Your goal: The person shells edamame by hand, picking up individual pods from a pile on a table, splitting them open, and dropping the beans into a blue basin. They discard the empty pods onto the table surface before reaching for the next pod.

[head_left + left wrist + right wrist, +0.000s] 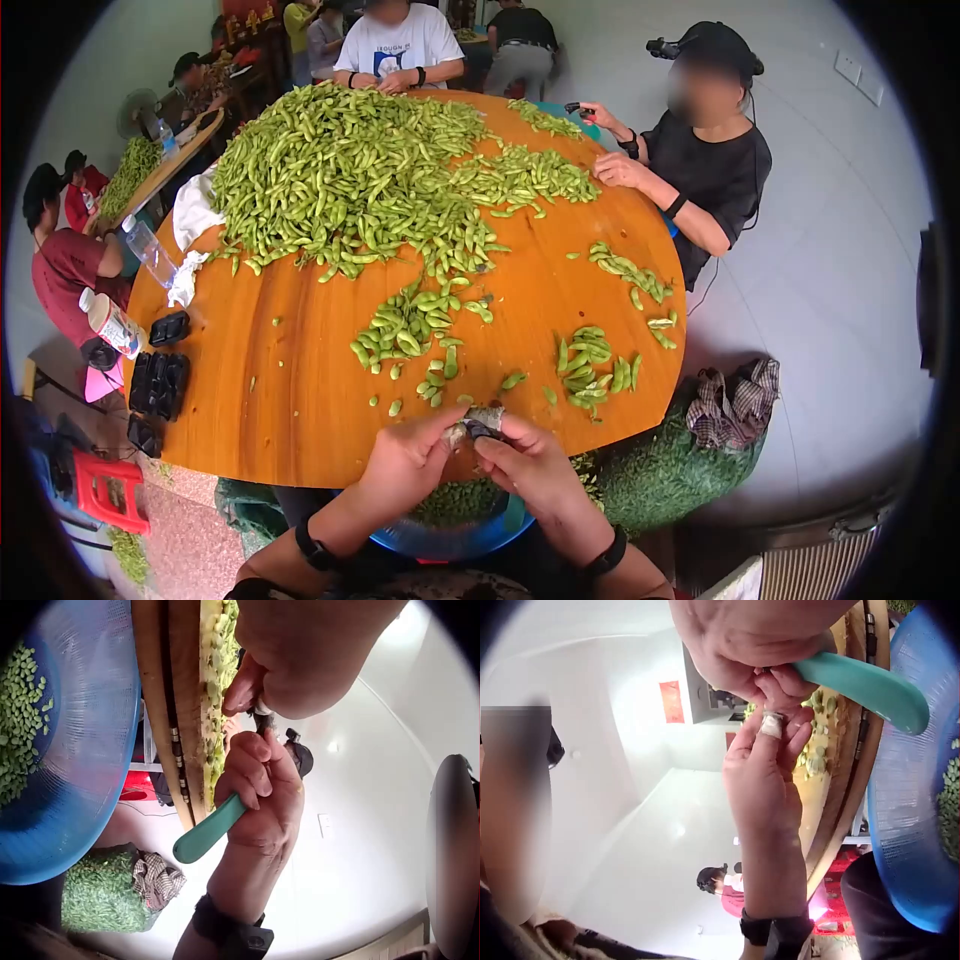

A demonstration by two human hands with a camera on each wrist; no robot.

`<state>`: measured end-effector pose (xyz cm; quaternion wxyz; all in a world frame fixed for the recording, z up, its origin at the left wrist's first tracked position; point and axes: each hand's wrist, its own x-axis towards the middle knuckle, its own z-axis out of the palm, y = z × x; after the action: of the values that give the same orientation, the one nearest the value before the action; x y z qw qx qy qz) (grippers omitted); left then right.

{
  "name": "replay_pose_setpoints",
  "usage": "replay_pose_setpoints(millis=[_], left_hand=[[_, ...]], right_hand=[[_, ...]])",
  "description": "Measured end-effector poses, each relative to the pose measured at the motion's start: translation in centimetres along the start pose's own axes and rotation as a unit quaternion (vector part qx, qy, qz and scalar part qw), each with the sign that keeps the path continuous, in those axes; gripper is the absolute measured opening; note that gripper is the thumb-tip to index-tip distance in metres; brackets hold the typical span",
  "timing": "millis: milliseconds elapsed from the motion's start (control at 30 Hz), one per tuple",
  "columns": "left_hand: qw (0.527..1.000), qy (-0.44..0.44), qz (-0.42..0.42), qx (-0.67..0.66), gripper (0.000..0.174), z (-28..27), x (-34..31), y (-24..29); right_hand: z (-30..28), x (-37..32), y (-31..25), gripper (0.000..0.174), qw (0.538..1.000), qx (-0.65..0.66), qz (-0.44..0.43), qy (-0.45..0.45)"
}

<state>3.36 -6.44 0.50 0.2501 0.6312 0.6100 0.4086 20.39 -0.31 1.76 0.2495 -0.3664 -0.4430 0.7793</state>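
Observation:
My left hand (pixel 405 462) and right hand (pixel 540 468) meet fingertip to fingertip above the near table edge. Between them, both sets of fingers pinch at a small dark piece (pixel 478 428) with greyish wrapping (pixel 487 414) beside it; I cannot tell what it is. A tool's green handle (pixel 208 834) sticks out from under the curled fingers of the right hand, its other end hidden in the grip. A white band (pixel 772 724) circles a digit of the left hand in the right wrist view. Loose soybean pods (pixel 590 365) lie just beyond the hands.
A big heap of pods (pixel 340 170) covers the far table (pixel 310 400). Below my hands sits a blue basin (pixel 97 697) with shelled beans (pixel 22 712). Black trays (pixel 158 383) and bottles (pixel 150 250) stand left; a sack (pixel 680 470) is right. People sit around.

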Motion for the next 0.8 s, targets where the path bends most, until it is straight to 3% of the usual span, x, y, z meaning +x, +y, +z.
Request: replay_pose_setpoints(millis=[33,100,133,200,267,300,333,367,400,533,600,667,733,767,800], left_hand=[[1.0,-0.001,0.0,0.0,0.036,0.1,0.1,-0.2],[0.955,-0.012,-0.071,-0.287,0.03,0.4,0.4,-0.8],[0.955,-0.012,-0.071,-0.287,0.03,0.2,0.6,-0.8],[0.881,-0.052,-0.158,-0.444,0.026,-0.2,0.8,-1.0],[0.877,-0.048,-0.182,-0.442,0.026,-0.1,0.7,-1.1],[0.874,-0.044,-0.206,-0.439,0.026,0.0,0.6,-1.2],[0.874,-0.043,-0.206,-0.439,0.026,0.0,0.5,-0.8],[0.941,-0.028,-0.142,-0.306,0.028,-0.1,0.4,-0.3],[0.983,-0.013,-0.074,-0.165,0.031,-0.1,0.3,0.0],[0.979,-0.004,-0.048,-0.199,0.031,0.0,-0.4,-0.2],[0.977,-0.013,-0.082,-0.198,0.03,0.2,-0.5,-0.3],[0.984,0.014,-0.064,-0.166,0.028,-0.2,-0.2,0.1],[0.996,0.075,0.016,-0.035,0.027,-1.3,1.0,0.2],[0.997,0.074,0.016,-0.035,0.027,-2.0,1.8,0.0],[0.995,0.074,0.039,0.055,0.027,-2.7,2.4,-0.2]], right_hand=[[0.1,0.1,-0.2,0.017,1.0,0.018,0.011,0.006],[0.1,0.2,-0.6,0.017,0.999,0.035,0.021,0.012],[0.0,0.2,-0.9,0.018,0.999,0.037,0.028,-0.002],[0.0,0.2,-0.7,0.018,0.998,0.039,0.035,-0.017],[0.1,0.3,0.2,0.015,0.99,-0.117,-0.075,0.0],[0.3,0.1,0.4,0.015,0.99,-0.118,-0.075,-0.002],[0.7,-0.1,0.6,0.014,0.972,-0.188,-0.133,0.033],[0.9,-0.3,0.8,0.014,0.945,-0.256,-0.191,0.068],[1.1,-0.4,1.0,0.014,0.945,-0.256,-0.191,0.067],[1.2,-0.9,1.7,0.015,0.957,-0.208,-0.193,0.055],[1.0,-0.8,1.6,0.016,0.964,-0.19,-0.18,0.05],[0.0,-0.4,1.1,0.02,0.961,-0.177,-0.178,0.119],[-2.6,0.8,0.5,0.023,0.906,-0.267,-0.273,0.181],[-3.6,1.1,0.0,0.02,0.865,-0.315,-0.318,0.225],[-4.4,0.8,-0.7,0.015,0.847,-0.371,-0.29,0.247]])
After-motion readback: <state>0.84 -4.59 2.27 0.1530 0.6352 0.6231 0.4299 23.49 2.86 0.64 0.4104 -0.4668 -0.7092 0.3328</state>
